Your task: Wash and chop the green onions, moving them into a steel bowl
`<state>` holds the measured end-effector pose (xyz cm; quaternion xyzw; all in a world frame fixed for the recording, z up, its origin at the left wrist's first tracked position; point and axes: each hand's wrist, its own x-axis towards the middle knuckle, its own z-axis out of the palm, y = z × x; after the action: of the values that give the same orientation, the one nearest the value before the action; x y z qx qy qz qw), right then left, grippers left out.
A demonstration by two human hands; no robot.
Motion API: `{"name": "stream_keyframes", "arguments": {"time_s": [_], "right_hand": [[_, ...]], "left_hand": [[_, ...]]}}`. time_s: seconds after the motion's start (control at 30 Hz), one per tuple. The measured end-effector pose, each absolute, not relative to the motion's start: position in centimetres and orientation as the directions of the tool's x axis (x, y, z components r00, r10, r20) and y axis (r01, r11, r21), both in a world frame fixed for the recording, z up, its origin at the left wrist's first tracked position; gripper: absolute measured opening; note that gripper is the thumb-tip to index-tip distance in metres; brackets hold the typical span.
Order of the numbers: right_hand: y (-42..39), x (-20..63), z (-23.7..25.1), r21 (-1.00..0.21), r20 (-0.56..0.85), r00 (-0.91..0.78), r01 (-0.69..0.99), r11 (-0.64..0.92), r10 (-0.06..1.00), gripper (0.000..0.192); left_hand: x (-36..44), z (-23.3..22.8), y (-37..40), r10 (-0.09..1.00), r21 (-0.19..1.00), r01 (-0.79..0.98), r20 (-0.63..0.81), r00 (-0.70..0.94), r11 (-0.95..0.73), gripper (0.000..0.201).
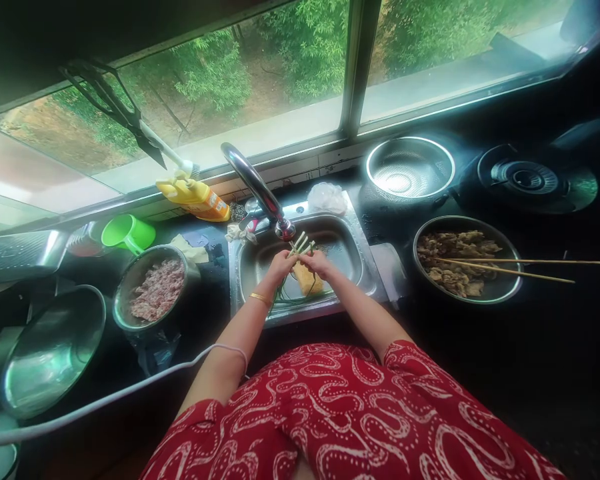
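Both of my hands are over the sink [359, 267], close together under the faucet [254, 179]. My left hand [282, 265] is closed around a small bunch of green onions [303, 244], with the pale ends pointing up toward the faucet. My right hand [319, 264] pinches the same bunch from the other side. The long green leaves hang down below my hands, toward the sink's near edge. Under them in the basin lies a yellow-orange block-like thing [309, 280], whose kind I cannot make out.
To the left stand a pot of minced meat [157, 290], a green cup [129, 233], a yellow bottle [194, 199] and a large metal bowl [55, 350]. Right are a colander [410, 167], a bowl of brown food pieces [460, 260] with chopsticks [530, 261], and a gas burner [525, 179]. A white cable [130, 387] crosses my left arm.
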<state>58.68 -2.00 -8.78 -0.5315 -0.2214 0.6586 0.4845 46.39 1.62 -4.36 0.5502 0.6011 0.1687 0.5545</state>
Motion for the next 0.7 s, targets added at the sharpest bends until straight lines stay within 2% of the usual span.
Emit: {"name": "stream_keyframes", "arguments": {"time_s": [0.13,0.27,0.47,0.7], "right_hand": [[-1.8,59.3,-8.9,-0.819,-0.518,0.108,-0.347,-0.456,0.848,0.027],[-1.8,59.6,-8.8,-0.813,-0.531,0.169,-0.379,-0.443,0.830,0.016],[-2.2,59.2,-8.1,-0.774,-0.492,0.066,-0.490,-0.401,0.868,0.026],[-2.6,59.7,-8.0,-0.783,-0.465,0.066,-0.495,-0.375,0.883,0.024]], "left_hand": [[46.0,-5.1,1.9,0.867,0.806,0.511,-0.453,0.209,0.298,0.011],[46.0,-5.0,2.0,0.867,0.814,0.480,-0.460,0.190,0.326,0.010],[46.6,-4.6,1.5,0.853,0.832,0.444,-0.467,0.233,0.334,0.014],[47.1,-4.8,1.1,0.800,0.830,0.358,-0.533,0.277,0.428,0.030]]}}
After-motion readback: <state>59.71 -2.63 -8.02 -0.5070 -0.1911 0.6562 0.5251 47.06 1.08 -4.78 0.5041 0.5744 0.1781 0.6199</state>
